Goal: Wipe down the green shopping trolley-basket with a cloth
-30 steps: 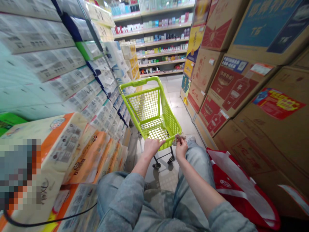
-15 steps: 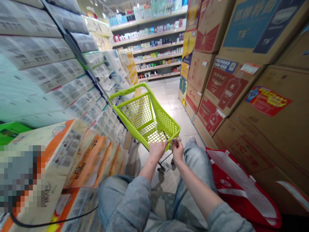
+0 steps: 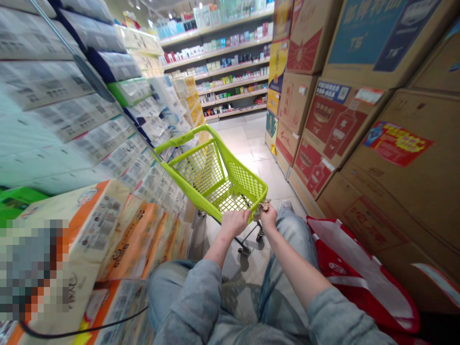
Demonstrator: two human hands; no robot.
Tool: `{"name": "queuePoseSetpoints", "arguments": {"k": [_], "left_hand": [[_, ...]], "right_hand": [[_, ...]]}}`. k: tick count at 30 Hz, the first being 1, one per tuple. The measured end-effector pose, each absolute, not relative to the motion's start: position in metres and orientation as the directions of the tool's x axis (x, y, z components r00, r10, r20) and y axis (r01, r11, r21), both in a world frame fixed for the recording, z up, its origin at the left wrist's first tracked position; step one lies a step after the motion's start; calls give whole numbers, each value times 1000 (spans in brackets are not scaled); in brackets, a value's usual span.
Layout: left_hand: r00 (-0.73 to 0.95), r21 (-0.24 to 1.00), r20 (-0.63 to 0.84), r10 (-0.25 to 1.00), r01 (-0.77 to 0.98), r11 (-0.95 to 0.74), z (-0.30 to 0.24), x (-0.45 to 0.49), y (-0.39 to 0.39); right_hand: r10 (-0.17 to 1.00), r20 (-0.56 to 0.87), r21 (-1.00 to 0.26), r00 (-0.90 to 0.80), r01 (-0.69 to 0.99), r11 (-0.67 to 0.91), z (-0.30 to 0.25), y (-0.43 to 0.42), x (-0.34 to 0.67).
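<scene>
The left hand (image 3: 235, 224) curls its fingers (image 3: 240, 216) tightly over the near rim of the lime-green cart (image 3: 247, 179). The right hand (image 3: 268, 216) sits just beside it, its fingers pinched narrowly on a small crumpled scrap (image 3: 263, 206), too small to make out, at the rim. The cart's long axis points forward and up-left, away from the person, with its wheels on the tiled floor (image 3: 237, 143) and partly hidden by the basket. Mesh walls and floor show through. To the right slumps a red-and-white bag (image 3: 332, 262), cut off below, its contents hidden. Tissue packs (image 3: 125, 239) line the left, a blurred patch (image 3: 32, 263) covers part of them, cartons (image 3: 334, 139) stack right, and shelves (image 3: 215, 67) stand far ahead.
</scene>
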State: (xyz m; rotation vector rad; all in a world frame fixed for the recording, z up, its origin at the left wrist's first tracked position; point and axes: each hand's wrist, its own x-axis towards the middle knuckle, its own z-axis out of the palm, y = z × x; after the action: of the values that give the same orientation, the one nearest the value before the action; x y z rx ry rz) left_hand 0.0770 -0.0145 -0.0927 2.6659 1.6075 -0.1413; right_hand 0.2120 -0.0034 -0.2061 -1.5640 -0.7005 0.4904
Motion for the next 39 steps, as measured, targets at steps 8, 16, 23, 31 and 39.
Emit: {"name": "queuePoseSetpoints", "arguments": {"k": [8,16,23,31,39], "left_hand": [[580,91,-3,815,812,-577,-74,44,3],[523,-94,134,842,852,-514,-86,24,18],[512,-88,191,838,859,-504,-90,35,16],[474,-32,293,831,873,-487,-98,37,17],[475,-39,350,807,869,-494,-101,38,14]], "right_hand": [[689,25,-1000,724,13,23,-211,-1,212],[660,-104,-979,744,-194,65,-227,-8,183],[577,-165,-986,800,-145,-80,-222,1,173],[657,-128,-990,743,-134,-42,-217,-5,183],[686,-215,-964,695,-265,-34,-214,-12,155]]}}
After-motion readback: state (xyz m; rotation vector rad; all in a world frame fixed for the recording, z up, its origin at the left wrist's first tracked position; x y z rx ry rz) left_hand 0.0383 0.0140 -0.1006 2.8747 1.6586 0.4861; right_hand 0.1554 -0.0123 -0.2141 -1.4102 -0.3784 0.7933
